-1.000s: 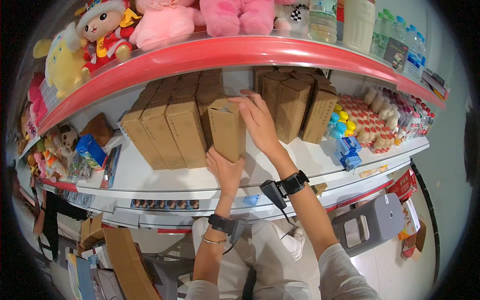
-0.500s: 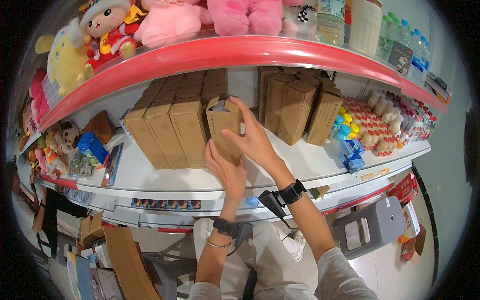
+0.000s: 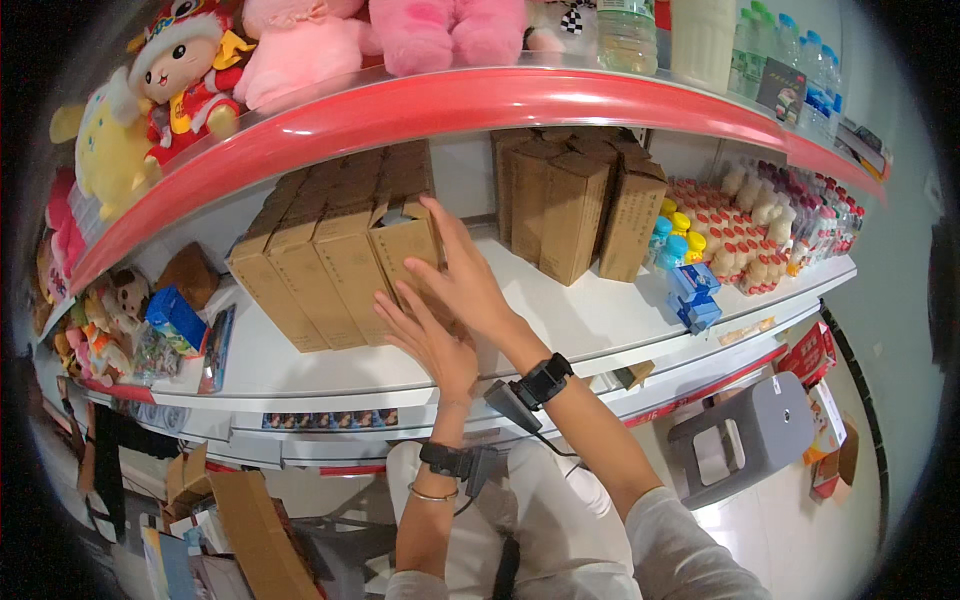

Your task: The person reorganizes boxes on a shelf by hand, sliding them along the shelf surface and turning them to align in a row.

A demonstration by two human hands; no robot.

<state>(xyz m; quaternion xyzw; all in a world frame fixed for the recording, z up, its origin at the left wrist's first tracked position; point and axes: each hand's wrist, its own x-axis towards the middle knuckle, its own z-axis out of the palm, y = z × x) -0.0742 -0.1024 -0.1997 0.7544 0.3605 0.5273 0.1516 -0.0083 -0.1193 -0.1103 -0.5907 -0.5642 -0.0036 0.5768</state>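
Observation:
A tall brown cardboard carton [image 3: 401, 243] with its top flap partly raised stands at the right end of a row of similar cartons [image 3: 335, 260] on the white shelf. Against its right side lies my right hand [image 3: 465, 280], fingers stretched along the edge up to the top corner and thumb on the front face. Lower down, my left hand [image 3: 438, 348] rests its spread fingers on the carton's front. Neither hand wraps round it. The carton stands close against its left neighbour, and the hands hide its lower part.
A second group of brown cartons [image 3: 572, 220] stands farther right. Past it are small blue boxes [image 3: 694, 297] and little bottles [image 3: 735, 250]. A red shelf edge [image 3: 430, 108] with plush toys [image 3: 300, 50] above overhangs the cartons. A grey stool [image 3: 745, 440] stands lower right.
The end carton has moved left, closing the gap to its neighbour. Both hands moved with it, and the left hand's fingers have spread over its front. The whole view has shifted slightly.

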